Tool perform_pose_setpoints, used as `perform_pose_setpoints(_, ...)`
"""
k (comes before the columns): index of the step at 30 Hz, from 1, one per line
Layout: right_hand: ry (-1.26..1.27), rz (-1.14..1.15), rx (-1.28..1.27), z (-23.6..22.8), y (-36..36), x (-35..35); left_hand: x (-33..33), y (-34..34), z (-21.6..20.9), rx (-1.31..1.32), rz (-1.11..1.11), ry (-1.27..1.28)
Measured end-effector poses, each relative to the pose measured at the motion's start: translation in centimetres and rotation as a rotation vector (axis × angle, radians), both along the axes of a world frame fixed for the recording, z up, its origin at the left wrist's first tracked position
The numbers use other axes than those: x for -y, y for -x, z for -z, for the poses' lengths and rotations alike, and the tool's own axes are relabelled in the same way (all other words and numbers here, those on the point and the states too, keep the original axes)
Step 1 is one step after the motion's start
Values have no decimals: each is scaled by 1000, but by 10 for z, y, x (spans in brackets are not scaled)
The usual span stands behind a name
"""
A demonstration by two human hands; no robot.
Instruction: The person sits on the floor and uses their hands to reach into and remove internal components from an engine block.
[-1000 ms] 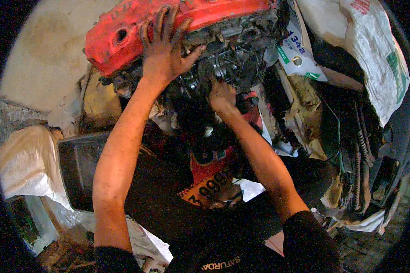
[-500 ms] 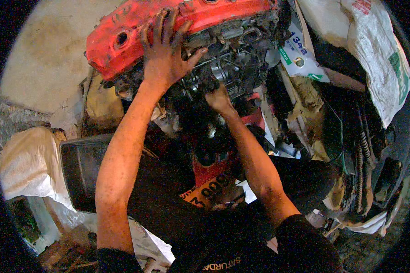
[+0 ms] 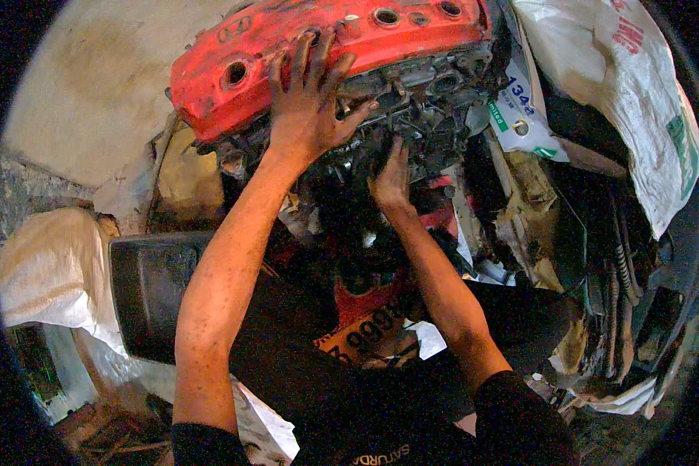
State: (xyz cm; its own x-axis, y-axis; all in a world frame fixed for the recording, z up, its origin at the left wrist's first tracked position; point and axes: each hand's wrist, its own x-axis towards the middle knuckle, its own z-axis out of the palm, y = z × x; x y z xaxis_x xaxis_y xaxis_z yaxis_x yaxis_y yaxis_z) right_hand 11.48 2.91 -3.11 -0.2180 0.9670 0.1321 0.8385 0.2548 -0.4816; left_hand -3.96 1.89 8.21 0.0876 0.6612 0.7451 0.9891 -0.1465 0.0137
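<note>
A greasy engine cylinder head (image 3: 423,116) with a red valve cover (image 3: 311,58) spans the top of the view. My left hand (image 3: 307,116) lies on the cover's near side, fingers spread and stretched toward its top, thumb pointing right over the dark metal parts. Against the blackened near side of the cylinder head is my right hand (image 3: 392,179), lower and to the right. One of its fingers points up along the metal; the others disappear into the dark, so their grip is hidden.
A black plastic bin (image 3: 159,299) and a pale sack (image 3: 50,268) are at the left. White woven sacks (image 3: 637,101) hang at the upper right, above hoses (image 3: 621,287). Below my hands is an orange plate (image 3: 365,334).
In the view, the cylinder head and both hands sit further right and slightly lower. My right hand's finger now shows straighter against the metal; my left hand stays spread on the cover.
</note>
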Motion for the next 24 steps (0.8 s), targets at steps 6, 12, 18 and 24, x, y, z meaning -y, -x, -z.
perform_pose_setpoints(6,-751,-194,62,9,11,2,1,0,0,26,23,-8)
perform_pose_setpoints(12,-523,-239,397,46,-12,-10,-1,0,2,11,43,-41)
perform_pose_setpoints(18,-28,-269,462,16,-23,-6,1,1,0,35,38,-17)
perform_pose_setpoints(24,-58,-180,81,6,-21,3,0,0,1,10,9,-4)
